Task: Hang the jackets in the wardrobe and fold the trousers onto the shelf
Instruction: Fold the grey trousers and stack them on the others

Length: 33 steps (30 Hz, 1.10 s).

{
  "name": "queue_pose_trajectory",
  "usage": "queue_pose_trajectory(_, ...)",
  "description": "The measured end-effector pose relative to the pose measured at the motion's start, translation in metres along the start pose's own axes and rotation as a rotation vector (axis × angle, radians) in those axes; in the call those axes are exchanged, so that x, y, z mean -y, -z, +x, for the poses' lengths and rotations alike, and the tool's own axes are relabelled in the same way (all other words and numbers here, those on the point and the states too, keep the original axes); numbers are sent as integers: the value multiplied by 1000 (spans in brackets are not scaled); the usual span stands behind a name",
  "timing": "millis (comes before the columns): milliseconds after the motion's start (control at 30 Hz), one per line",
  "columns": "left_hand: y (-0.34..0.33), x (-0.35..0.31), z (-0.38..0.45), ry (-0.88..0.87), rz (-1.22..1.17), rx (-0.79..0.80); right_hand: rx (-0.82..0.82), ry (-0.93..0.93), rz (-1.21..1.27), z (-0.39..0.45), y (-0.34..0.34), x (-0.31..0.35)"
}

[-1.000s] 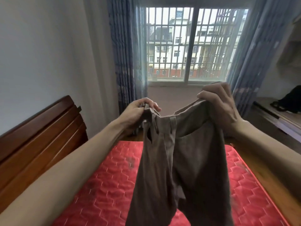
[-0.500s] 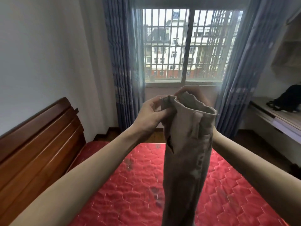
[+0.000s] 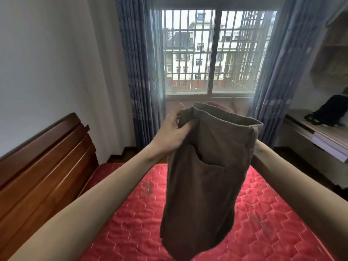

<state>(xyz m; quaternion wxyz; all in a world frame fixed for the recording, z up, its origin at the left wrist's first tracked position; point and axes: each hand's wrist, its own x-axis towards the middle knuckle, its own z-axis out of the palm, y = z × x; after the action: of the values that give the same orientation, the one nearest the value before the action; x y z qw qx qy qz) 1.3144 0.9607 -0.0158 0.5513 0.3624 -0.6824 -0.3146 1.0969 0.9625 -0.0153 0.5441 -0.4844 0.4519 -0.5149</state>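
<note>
Brown trousers held up at the waistband over the bed.

The left hand pinches the near-left corner of the waistband, thumb curled over the fabric and fingers behind it. The right hand is almost wholly hidden behind the cloth — a blurred bit of it shows above the waistband's far edge, so its grip cannot be told, though the right forearm reaches up to the garment's right side. The trousers hang folded lengthwise between the two arms, a pocket opening facing the camera, their lower end dangling above the red quilted mattress. Left of the left arm stands the wooden headboard. Well right of the right arm, a dark bag lies on a desk — its contents are not visible.
</note>
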Motion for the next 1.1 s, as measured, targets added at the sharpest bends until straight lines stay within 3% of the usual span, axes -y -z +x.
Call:
queue_pose_trajectory(100,4,2,-1,7,98,-30,173,121,227,8,0,-2)
queue_pose_trajectory(133,8,4,0,12,145,-30,214,186,201,7,1,-3)
queue_pose_trajectory(267,17,13,1,58,209,-14,221,472,-338,19,6,-23)
queue_pose_trajectory(367,24,18,-2,39,179,-37,127,547,-484,32,1,-29)
queue_pose_trajectory(467,35,23,-6,50,209,-11,140,493,-458,42,-5,-28)
queue_pose_trajectory(667,57,23,3,35,500,-25,202,470,-438,52,-28,-19)
queue_pose_trajectory(800,72,36,11,45,512,14,323,421,-439,64,-39,-20)
queue_pose_trajectory(933,79,63,22,104,482,16,530,232,-561,104,-48,-30)
queue_pose_trajectory(1100,102,103,60,159,533,13,437,321,-830,169,-74,-35)
